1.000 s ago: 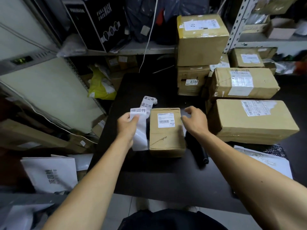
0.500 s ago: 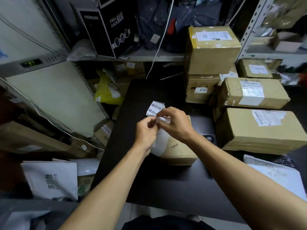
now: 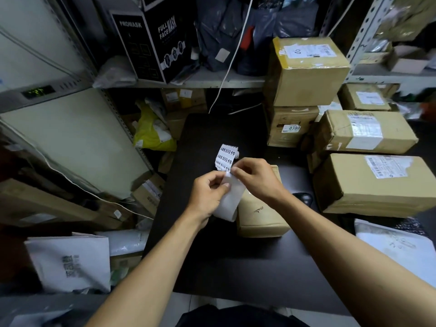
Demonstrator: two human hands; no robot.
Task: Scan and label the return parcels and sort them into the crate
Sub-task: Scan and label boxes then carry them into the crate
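On the black table [image 3: 236, 267] in the middle of the frame, your left hand [image 3: 207, 197] and right hand [image 3: 256, 178] both pinch the sticker strip [image 3: 227, 159] above the small brown parcel [image 3: 262, 215].

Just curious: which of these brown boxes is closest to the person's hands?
The small brown box on the black table, right under the hands; the bigger boxes are piled further right.

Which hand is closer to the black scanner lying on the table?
The right hand. It is just left of the scanner, above the small box. The left hand is farther left, past the label strip both hands pinch.
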